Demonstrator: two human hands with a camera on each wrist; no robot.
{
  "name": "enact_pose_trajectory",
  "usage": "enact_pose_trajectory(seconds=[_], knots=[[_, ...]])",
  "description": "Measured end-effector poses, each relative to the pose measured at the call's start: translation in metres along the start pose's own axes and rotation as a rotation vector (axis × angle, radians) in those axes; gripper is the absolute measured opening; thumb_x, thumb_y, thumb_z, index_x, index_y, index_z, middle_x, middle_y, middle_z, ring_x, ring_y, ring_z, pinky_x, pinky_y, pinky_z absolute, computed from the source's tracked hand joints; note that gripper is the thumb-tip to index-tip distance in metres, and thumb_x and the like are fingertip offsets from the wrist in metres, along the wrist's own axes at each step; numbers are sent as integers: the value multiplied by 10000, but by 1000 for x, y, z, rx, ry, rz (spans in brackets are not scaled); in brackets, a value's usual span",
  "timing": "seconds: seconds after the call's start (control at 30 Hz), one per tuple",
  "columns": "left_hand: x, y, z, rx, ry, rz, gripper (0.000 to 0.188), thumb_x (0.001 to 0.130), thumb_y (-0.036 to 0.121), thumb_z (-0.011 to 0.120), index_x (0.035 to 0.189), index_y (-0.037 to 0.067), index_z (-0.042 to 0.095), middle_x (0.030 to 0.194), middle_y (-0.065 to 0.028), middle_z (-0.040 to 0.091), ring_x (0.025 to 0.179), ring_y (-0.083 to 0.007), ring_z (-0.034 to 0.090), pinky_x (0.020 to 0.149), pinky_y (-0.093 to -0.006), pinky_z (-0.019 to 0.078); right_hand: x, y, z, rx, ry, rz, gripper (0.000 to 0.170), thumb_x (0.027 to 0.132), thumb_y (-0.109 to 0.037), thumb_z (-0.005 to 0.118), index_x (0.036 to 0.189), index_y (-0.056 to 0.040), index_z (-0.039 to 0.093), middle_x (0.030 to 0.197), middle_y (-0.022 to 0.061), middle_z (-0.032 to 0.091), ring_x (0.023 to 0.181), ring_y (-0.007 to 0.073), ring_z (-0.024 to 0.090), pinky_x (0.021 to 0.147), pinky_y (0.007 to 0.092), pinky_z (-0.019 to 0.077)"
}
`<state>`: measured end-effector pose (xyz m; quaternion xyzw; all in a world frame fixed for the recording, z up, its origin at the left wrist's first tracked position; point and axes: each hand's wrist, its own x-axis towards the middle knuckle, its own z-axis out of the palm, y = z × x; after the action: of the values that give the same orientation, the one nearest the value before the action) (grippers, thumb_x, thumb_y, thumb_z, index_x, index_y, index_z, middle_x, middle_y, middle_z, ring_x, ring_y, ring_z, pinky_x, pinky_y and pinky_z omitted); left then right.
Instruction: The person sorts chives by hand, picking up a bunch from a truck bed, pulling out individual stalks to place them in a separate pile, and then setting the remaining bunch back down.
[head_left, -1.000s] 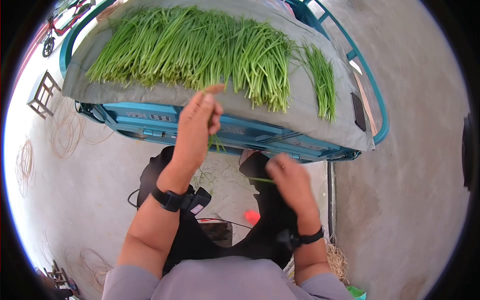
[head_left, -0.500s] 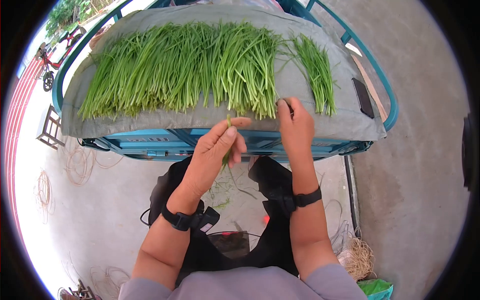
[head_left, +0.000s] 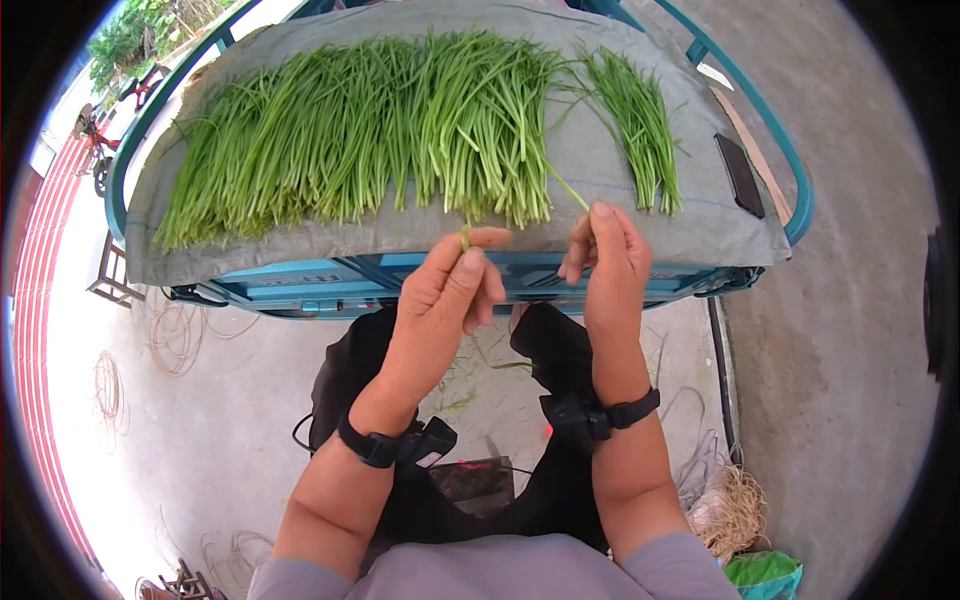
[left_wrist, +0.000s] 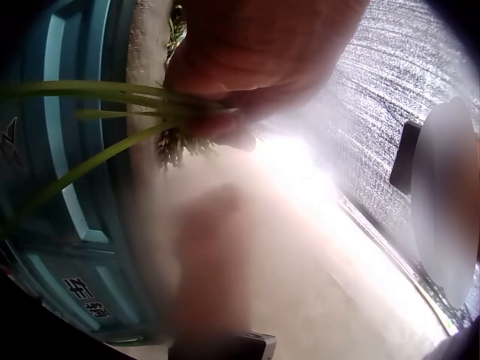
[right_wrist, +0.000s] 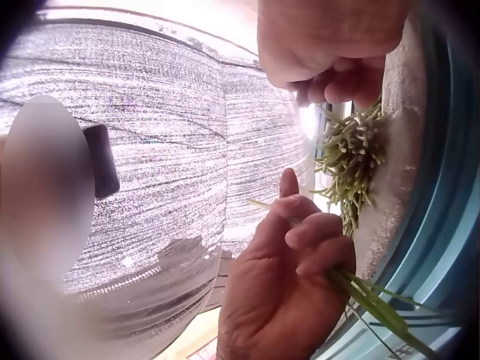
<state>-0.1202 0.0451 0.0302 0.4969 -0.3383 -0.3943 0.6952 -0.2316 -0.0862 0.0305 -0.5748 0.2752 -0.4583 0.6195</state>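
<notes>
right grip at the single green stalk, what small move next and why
Probably draw the single stalk clear of the big green pile toward the left grip: the right grip appears to pinch its near end, its far end runs to the pile's right edge, and the left grip already holds a few stalks.

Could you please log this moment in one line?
left hand: holds green stalks; right hand: pinches single stalk; main pile: on grey cloth; smaller bunch: right of it
</notes>
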Motion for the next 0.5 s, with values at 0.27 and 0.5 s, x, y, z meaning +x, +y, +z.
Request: enact_pose_trajectory(seconds=[0.27, 0.5], knots=[[-8, 3, 15, 145, 68, 124, 290, 938, 92, 524, 1227, 84, 557, 792, 33, 500, 660, -58, 402, 587, -189, 347, -22, -16, -2, -258, -238, -191, 245, 855, -140, 556, 654, -1, 547, 586, 27, 512, 500, 83, 444, 471, 244, 338], [-3, -9, 5, 586, 69, 581, 255, 843, -15, 600, 1075, 80, 650, 813, -45, 571, 723, -121, 533, 629, -224, 421, -21, -19, -4, -344, -568, -396, 138, 815, -91, 577, 708, -9, 550, 623, 50, 522, 539, 117, 466, 488, 256, 347]])
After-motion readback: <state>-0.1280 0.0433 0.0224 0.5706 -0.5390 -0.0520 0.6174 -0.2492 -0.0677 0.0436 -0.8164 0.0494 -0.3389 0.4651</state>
